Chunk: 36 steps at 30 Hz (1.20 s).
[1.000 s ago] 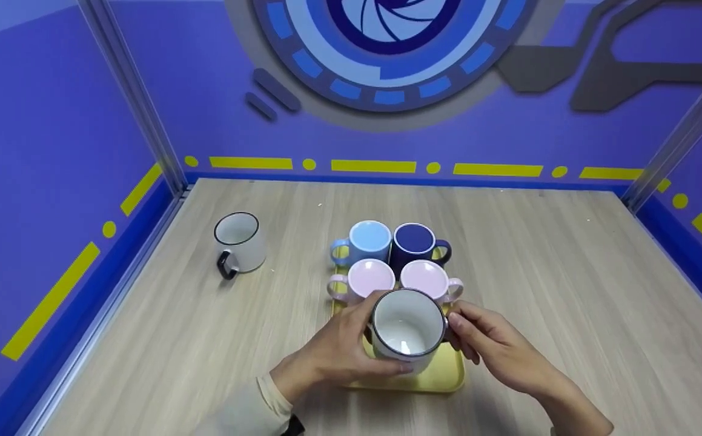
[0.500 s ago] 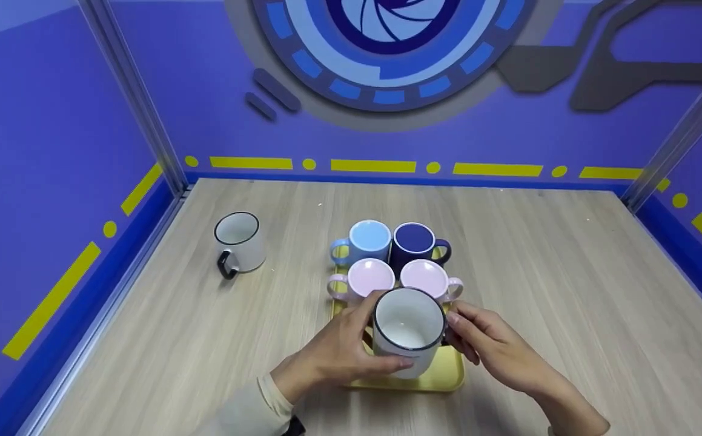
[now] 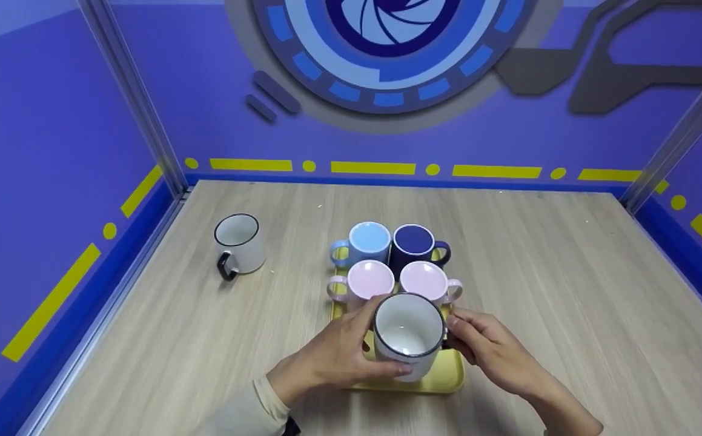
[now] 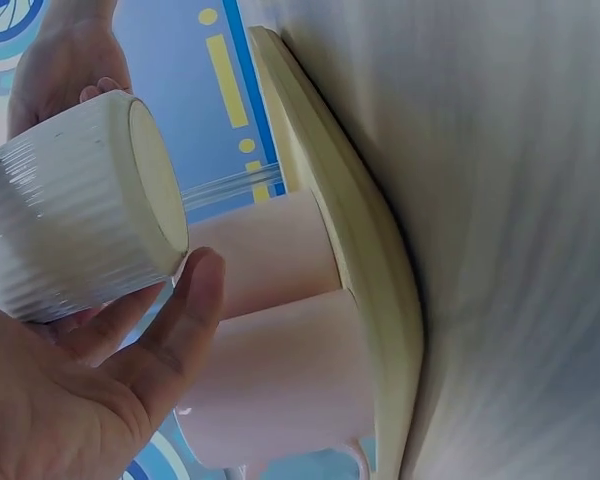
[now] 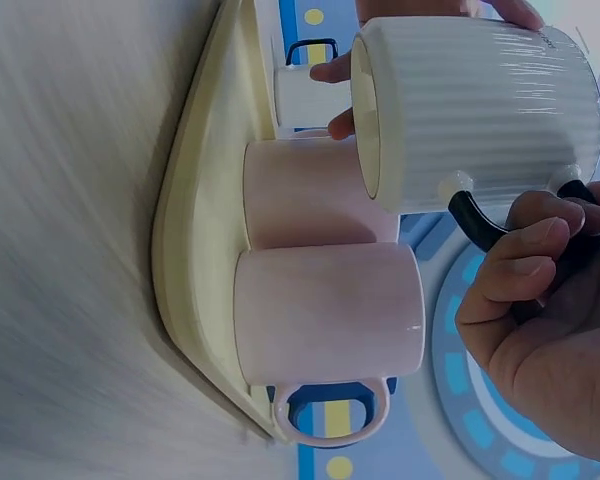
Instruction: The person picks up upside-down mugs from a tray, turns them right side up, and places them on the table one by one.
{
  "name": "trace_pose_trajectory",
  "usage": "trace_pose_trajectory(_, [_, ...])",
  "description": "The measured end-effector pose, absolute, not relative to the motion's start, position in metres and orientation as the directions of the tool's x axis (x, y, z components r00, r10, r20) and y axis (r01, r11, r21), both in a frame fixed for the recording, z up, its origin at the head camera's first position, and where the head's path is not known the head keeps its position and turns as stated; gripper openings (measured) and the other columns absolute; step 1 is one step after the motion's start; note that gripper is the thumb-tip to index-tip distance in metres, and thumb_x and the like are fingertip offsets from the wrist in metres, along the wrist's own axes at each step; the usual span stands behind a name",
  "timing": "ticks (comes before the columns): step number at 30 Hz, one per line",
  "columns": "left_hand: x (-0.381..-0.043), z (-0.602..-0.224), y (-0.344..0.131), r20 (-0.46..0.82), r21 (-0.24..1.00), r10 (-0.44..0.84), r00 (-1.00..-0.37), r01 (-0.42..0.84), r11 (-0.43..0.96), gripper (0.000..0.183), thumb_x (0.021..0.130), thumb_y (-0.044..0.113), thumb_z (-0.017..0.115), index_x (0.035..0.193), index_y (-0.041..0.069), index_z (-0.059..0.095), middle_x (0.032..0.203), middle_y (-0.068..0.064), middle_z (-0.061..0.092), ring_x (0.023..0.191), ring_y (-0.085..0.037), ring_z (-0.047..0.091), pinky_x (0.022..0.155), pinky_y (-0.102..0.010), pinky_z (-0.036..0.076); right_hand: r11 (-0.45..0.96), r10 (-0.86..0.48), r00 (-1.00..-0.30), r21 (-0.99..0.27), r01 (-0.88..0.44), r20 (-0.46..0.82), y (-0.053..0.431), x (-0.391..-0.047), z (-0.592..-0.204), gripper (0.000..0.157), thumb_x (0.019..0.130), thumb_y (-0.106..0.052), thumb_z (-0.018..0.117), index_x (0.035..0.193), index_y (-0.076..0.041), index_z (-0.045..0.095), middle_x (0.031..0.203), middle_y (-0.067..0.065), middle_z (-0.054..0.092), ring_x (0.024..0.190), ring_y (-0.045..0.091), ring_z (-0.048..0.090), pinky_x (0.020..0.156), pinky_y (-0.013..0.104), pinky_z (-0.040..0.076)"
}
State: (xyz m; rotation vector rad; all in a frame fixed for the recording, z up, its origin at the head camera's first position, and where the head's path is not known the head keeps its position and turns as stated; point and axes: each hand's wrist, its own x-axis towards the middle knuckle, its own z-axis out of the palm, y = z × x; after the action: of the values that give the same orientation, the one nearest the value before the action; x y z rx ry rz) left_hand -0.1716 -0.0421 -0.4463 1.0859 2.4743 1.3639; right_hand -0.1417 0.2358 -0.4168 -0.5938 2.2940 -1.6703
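Note:
A white ribbed mug [image 3: 408,327] with a black rim and black handle is held in the air over the front of the yellow tray [image 3: 447,378]. My left hand [image 3: 341,351] grips its body from the left, thumb along the near side. On the right, my right hand [image 3: 496,348] has its fingers curled round the black handle [image 5: 477,222]. In both wrist views the mug's base stands clear of the tray. Two pink mugs, the left one [image 3: 371,278] and the right one [image 3: 424,280], stand just behind it on the tray.
Behind the pink mugs stand a light blue mug [image 3: 369,239] and a dark blue mug [image 3: 413,241]. Another white mug [image 3: 240,245] with a black handle stands on the wooden table [image 3: 175,339] at the left. Blue panels [image 3: 381,145] enclose the back and sides.
Both hands keep hold of the white mug over the tray. It has tilted only slightly, and the whole view has shifted a little.

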Motion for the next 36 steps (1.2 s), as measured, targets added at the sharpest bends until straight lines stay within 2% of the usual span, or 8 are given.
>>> trace_pose_trajectory(4, [-0.173,-0.446,-0.047,0.246,0.736,0.643,-0.725,0.572,0.363,0.095,0.080,0.061,0.083,0.156,0.030,0.033,0.140,0.008,0.058,0.121,-0.008,0.060,0.105,-0.034,0.053,0.237,-0.459,-0.886,-0.953,-0.190,0.063,0.236,-0.142,-0.419,0.040,0.114,-0.022,0.039,0.087,0.005,0.052,0.070,0.000,0.041,0.059,0.002,0.039,0.044,0.029,0.026])
trace_pose_trajectory(7, [-0.174,-0.445,-0.053,0.243,0.690,0.650,-0.720,0.599,0.405,0.095,0.080,0.061,0.083,0.155,0.027,0.036,0.135,0.007,0.058,0.115,-0.009,0.061,0.098,-0.031,0.055,0.231,-0.450,-0.889,-0.951,-0.205,0.082,0.236,-0.142,-0.419,0.040,0.113,-0.021,0.040,0.085,0.004,0.051,0.065,0.009,0.037,0.058,0.002,0.039,0.044,0.029,0.025])
trace_pose_trajectory(13, [-0.177,-0.445,-0.069,0.204,0.617,0.644,-0.737,0.608,0.500,0.083,0.082,0.046,0.087,0.149,0.023,0.044,0.133,0.005,0.058,0.110,-0.014,0.063,0.091,-0.029,0.055,0.234,-0.441,-0.894,-0.952,-0.199,0.078,0.239,-0.142,-0.418,0.040,0.114,-0.021,0.039,0.085,0.004,0.051,0.067,0.019,0.035,0.061,0.003,0.039,0.046,0.030,0.027])
trace_pose_trajectory(18, [-0.180,-0.450,-0.082,0.147,0.599,0.603,-0.784,0.556,0.577,0.073,0.085,0.037,0.085,0.144,0.015,0.049,0.137,-0.003,0.059,0.104,-0.019,0.067,0.085,-0.030,0.056,0.236,-0.441,-0.894,-0.952,-0.196,0.075,0.241,-0.142,-0.420,0.041,0.114,-0.021,0.039,0.084,0.005,0.049,0.067,0.020,0.035,0.062,0.007,0.039,0.049,0.029,0.033])
trace_pose_trajectory(24, [-0.184,-0.458,-0.091,0.103,0.579,0.476,-0.874,0.442,0.686,0.057,0.085,0.020,0.079,0.134,0.005,0.053,0.116,-0.009,0.060,0.092,-0.019,0.061,0.077,-0.035,0.052,0.239,-0.438,-0.896,-0.951,-0.198,0.076,0.242,-0.142,-0.422,0.043,0.114,-0.021,0.039,0.081,0.006,0.047,0.068,0.026,0.035,0.062,0.009,0.041,0.054,0.027,0.041])
trace_pose_trajectory(28, [-0.187,-0.463,-0.092,-0.004,0.606,0.397,-0.918,0.314,0.731,0.063,0.086,0.016,0.074,0.139,-0.005,0.047,0.106,-0.012,0.060,0.091,-0.024,0.059,0.078,-0.045,0.052,0.245,-0.439,-0.896,-0.949,-0.198,0.074,0.242,-0.141,-0.422,0.043,0.114,-0.021,0.039,0.081,0.005,0.047,0.068,0.026,0.035,0.064,0.006,0.042,0.052,0.026,0.037])
trace_pose_trajectory(34, [-0.189,-0.469,-0.089,-0.130,0.598,0.419,-0.899,0.266,0.756,0.068,0.092,0.013,0.065,0.148,-0.012,0.035,0.120,-0.028,0.067,0.105,-0.033,0.066,0.091,-0.052,0.055,0.246,-0.433,-0.897,-0.945,-0.216,0.092,0.242,-0.141,-0.424,0.041,0.113,-0.017,0.039,0.079,0.004,0.045,0.067,0.024,0.034,0.061,0.003,0.039,0.047,0.030,0.030])
trace_pose_trajectory(36, [-0.190,-0.471,-0.088,-0.151,0.592,0.440,-0.885,0.275,0.757,0.062,0.093,0.009,0.061,0.147,-0.013,0.037,0.112,-0.027,0.069,0.095,-0.031,0.068,0.083,-0.048,0.057,0.238,-0.437,-0.894,-0.945,-0.226,0.104,0.242,-0.141,-0.424,0.040,0.113,-0.016,0.039,0.078,0.004,0.044,0.066,0.024,0.033,0.060,0.002,0.038,0.045,0.031,0.025])
